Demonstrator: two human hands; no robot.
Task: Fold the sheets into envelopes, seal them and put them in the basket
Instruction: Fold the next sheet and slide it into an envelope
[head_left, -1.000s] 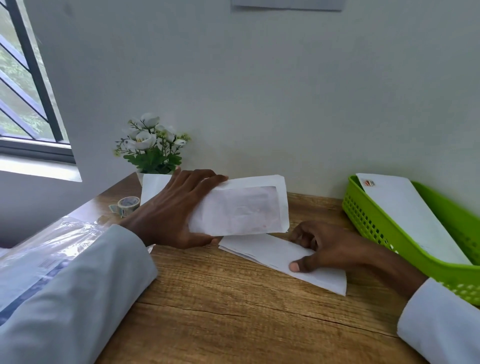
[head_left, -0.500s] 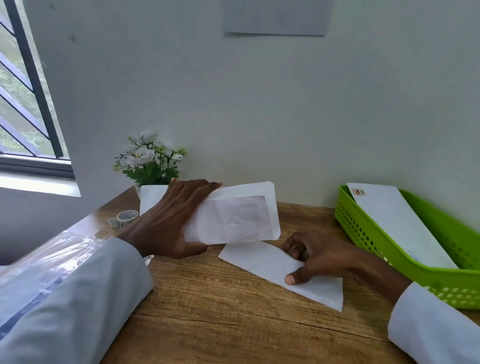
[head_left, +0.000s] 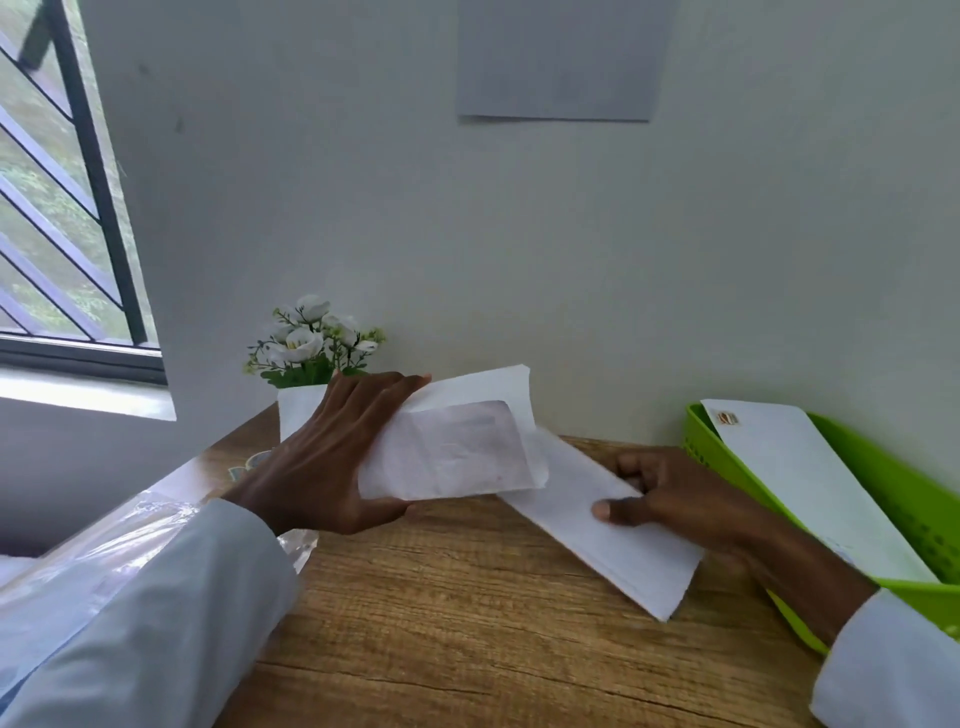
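left grip clasps the window envelope upright; right grip pinches the folded sheet beneath it.

White window envelope above folded sheet

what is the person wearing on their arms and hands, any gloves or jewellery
Both arms are in long, pale whitish-blue sleeves of plain cloth that end at the wrist: the left sleeve fills the lower left corner, the right sleeve shows at the lower right. The left hand and right hand are bare, with no gloves. No rings, watch or bracelets can be seen.
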